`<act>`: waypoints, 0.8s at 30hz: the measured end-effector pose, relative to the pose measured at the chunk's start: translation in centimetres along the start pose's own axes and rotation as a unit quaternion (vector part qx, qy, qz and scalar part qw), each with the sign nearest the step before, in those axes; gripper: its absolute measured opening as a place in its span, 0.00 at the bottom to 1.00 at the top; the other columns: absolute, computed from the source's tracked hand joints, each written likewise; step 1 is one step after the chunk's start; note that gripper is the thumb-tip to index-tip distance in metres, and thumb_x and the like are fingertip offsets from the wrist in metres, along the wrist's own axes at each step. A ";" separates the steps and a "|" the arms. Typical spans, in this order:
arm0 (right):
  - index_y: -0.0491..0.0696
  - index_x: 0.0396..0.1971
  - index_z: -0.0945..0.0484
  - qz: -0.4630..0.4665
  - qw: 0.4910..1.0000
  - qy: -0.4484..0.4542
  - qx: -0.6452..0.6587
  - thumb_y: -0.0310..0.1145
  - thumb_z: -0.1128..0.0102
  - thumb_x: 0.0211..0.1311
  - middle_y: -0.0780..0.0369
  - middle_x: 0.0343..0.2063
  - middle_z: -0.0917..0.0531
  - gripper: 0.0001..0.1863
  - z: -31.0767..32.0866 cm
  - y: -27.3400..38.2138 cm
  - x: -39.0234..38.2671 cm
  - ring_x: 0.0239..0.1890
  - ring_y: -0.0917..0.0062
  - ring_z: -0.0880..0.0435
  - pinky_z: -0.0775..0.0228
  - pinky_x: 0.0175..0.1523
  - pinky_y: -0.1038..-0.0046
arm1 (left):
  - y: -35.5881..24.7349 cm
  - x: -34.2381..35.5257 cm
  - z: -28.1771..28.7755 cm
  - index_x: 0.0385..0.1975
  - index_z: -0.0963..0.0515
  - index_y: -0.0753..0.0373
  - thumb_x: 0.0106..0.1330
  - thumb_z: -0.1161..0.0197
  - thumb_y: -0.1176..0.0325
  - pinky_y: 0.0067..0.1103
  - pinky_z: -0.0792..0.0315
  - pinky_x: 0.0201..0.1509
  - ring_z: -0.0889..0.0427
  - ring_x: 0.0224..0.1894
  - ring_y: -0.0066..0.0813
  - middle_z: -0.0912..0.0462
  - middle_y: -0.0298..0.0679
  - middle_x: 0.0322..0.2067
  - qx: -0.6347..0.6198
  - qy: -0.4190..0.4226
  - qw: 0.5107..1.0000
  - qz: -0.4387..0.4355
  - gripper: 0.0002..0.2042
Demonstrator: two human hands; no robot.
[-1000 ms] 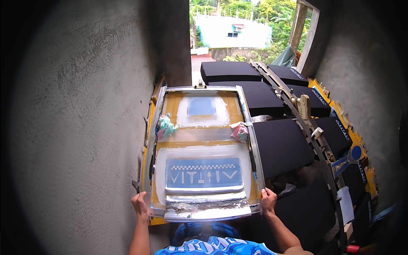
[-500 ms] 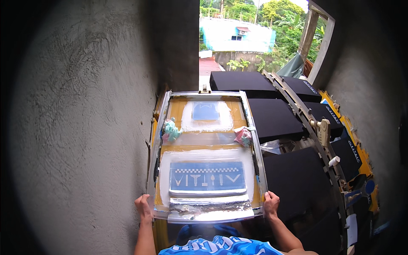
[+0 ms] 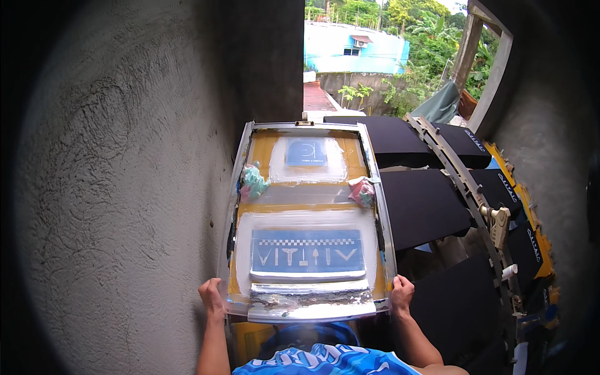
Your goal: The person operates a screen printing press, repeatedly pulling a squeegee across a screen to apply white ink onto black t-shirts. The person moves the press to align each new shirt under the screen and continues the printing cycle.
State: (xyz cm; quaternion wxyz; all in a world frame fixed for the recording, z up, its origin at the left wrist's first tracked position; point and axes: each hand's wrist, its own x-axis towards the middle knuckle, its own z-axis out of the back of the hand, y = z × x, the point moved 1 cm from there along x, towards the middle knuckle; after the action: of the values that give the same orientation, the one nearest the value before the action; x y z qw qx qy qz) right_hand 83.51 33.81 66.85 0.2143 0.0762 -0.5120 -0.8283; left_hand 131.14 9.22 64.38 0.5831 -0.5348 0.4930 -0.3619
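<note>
A metal-framed printing screen with two blue stencil panels fills the middle of my view. My left hand is closed on its near left side, and my right hand grips the near right side. A squeegee, smeared with ink, lies across the screen's near end. Crumpled green cloth rests at the left rail and a pink-and-green one at the right. A clamp sits on the far edge.
Black padded boards, several with white prints, line the right beside a curved metal rail and a yellow rack. A textured wall borders the left. An opening ahead shows greenery and a blue building. A blue bucket-like object is below the screen.
The screen, held in both my hands, has risen relative to the black boards. The scene behind it has shifted right and downward in my view.
</note>
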 end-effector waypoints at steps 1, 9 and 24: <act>0.34 0.45 0.15 -0.006 1.000 -0.010 -0.006 0.32 0.44 0.68 0.53 0.35 0.11 0.17 -5.8 3.4 -2.5 0.37 0.70 0.13 0.23 0.47 0.70 | -1.1 6.2 3.7 0.14 0.38 0.60 0.58 0.39 0.67 0.26 0.49 0.27 0.42 0.23 0.18 0.41 0.25 0.18 0.002 0.002 1.000 0.004 0.16; 0.33 0.44 0.16 -0.011 1.000 0.001 0.003 0.32 0.45 0.69 0.55 0.34 0.11 0.17 -31.8 14.9 -5.5 0.37 0.74 0.14 0.24 0.47 0.71 | -5.9 34.2 11.2 0.14 0.38 0.61 0.57 0.39 0.67 0.26 0.50 0.26 0.43 0.23 0.18 0.42 0.25 0.17 -0.020 0.032 0.999 0.004 0.16; 0.37 0.21 0.32 0.047 0.999 0.003 -0.021 0.34 0.47 0.67 0.63 0.16 0.34 0.17 -3.7 -3.0 12.5 0.23 0.81 0.37 0.43 0.29 0.68 | 2.3 3.5 -10.9 0.21 0.22 0.74 0.57 0.40 0.62 0.26 0.35 0.30 0.28 0.24 0.26 0.24 0.36 0.18 0.048 0.016 0.998 -0.026 0.16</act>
State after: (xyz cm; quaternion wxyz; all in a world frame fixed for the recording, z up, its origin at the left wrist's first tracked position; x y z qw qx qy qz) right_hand 72.80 26.52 63.66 0.2563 0.0499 -0.4965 -0.8278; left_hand 121.29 3.41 62.13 0.5906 -0.5126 0.4702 -0.4091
